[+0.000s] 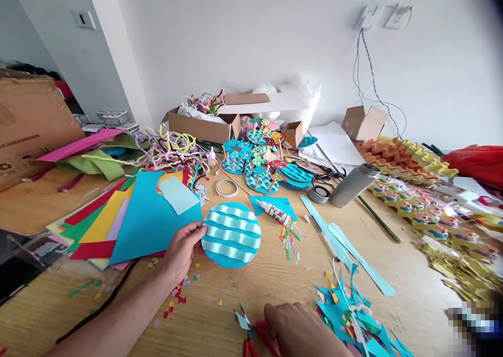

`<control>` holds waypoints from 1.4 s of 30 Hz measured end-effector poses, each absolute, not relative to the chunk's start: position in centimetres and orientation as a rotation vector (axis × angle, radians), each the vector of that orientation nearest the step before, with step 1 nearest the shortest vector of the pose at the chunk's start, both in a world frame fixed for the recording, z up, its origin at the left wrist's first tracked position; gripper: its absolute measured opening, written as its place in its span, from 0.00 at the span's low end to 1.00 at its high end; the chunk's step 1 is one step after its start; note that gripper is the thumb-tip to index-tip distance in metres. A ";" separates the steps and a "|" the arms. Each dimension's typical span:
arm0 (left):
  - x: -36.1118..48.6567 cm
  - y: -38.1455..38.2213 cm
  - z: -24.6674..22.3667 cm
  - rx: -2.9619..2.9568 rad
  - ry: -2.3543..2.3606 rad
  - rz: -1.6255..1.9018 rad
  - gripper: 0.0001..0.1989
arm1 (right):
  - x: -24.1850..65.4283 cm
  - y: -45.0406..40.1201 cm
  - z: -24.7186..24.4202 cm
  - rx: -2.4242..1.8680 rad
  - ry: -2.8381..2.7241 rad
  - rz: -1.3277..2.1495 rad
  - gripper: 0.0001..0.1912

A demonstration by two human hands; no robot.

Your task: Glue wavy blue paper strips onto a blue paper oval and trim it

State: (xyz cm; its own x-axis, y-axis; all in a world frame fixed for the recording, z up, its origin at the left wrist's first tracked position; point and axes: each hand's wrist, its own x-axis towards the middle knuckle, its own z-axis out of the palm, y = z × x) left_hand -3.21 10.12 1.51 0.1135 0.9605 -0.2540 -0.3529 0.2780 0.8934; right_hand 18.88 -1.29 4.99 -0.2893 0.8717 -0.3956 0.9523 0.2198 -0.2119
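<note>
Fixing strips (231, 237) seems in hand: left hand (185, 249) pinches the disc (228, 245) toward the near edge of the table (208, 320), right hand (293, 323) is by the pliers (248, 347), grip I cannot tell, and next likely needs steady holding.

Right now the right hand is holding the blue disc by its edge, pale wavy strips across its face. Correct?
Wrong hand: the head view shows the left hand holding the blue disc by its edge. The pale wavy strips do run across its face.
</note>
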 end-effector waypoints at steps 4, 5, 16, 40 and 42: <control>-3.2 10.3 1.3 0.777 1.002 1.140 0.16 | 18.0 -1.2 3.2 1.586 2.284 -0.429 0.08; -3.2 10.4 1.3 0.781 1.004 1.141 0.16 | 18.0 -1.1 2.9 1.575 2.307 -0.413 0.09; -3.1 10.2 2.0 0.771 0.997 1.091 0.14 | 21.0 0.8 4.3 2.547 2.254 -1.342 0.15; -3.0 10.0 2.0 0.673 0.891 0.886 0.15 | 20.2 3.2 -0.3 2.218 1.956 -2.923 0.23; -3.1 10.1 1.9 0.658 0.883 0.866 0.16 | 20.3 3.3 -0.7 2.183 1.930 -2.963 0.23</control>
